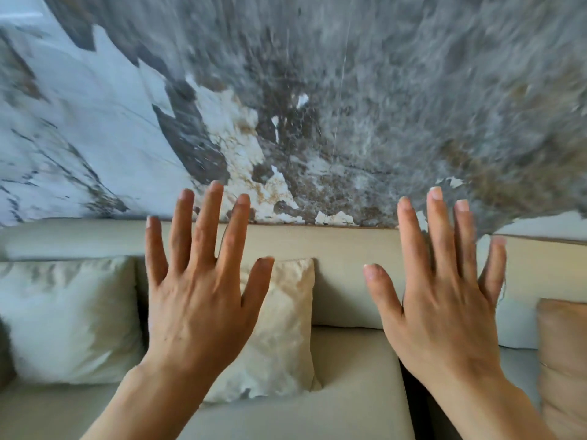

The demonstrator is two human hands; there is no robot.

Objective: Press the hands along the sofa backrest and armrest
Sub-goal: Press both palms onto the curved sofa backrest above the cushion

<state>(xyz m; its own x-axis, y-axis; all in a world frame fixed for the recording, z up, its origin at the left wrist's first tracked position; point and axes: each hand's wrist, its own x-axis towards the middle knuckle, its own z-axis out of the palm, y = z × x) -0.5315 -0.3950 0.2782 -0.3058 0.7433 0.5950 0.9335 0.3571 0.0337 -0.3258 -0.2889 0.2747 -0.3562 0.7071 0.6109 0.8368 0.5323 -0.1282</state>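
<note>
- Above the seat of the beige fabric sofa, both hands are raised palms-forward toward the long padded beige backrest; left hand and right hand are fully spread, fingers fanned wide, holding nothing. Contact with the fabric cannot be confirmed; both look to be in the air just in front of it.
- Armrest: not visible in this view, so its position is unknown.
- Risk 1: pressing straight ahead, the left hand lands on the crinkled cream square cushion rather than the backrest. The cushion leans against the backrest directly behind that palm and would likely slide or fold.
- Risk 2: fingertips reach above the backrest's top edge; a high press could meet the grey-and-white marble-patterned wall instead of upholstery.
- Risk 3: the picture is motion-blurred, suggesting fast movement; uneven pressure is likely.
- Other obstacles: pale grey-white large pillow at left, tan cushion at right edge, both covering backrest sections along the sweep.
</note>
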